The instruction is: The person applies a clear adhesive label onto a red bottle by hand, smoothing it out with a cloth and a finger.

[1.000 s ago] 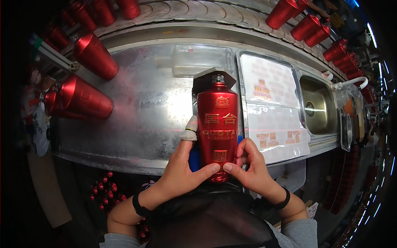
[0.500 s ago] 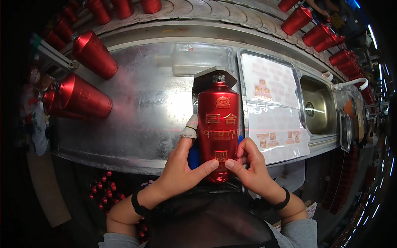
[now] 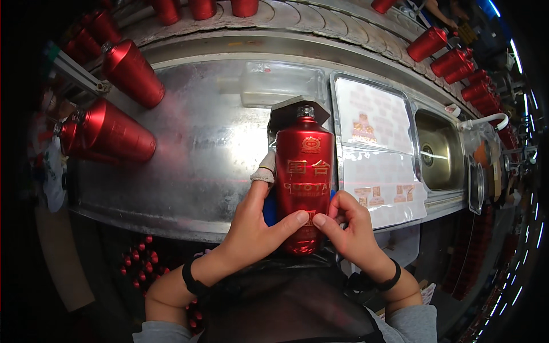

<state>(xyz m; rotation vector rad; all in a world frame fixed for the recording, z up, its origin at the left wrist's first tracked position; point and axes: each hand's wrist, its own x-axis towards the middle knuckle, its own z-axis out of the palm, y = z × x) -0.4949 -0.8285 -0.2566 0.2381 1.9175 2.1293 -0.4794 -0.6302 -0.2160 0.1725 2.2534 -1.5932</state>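
A shiny red bottle with gold lettering lies in front of me, its glass neck pointing away. My left hand holds it along the left side, thumb pressed onto the lower front; a pale cover wraps the index finger. From the right side my right hand grips it with curled fingers, its thumb beside the left one on a small gold square decal. Behind the neck stands a dark angular holder, and blue parts show beneath the bottle. Sheets of gold decals lie to the right.
A metal sink with a white faucet is beyond the sheets. A clear bottle-shaped block lies at the back of the steel table. Red bottles stand at left, and others ride a conveyor along the back.
Both thumbs have shifted slightly upward on the bottle's lower front and stay pressed there. The bottles on the back conveyor have moved to the right.
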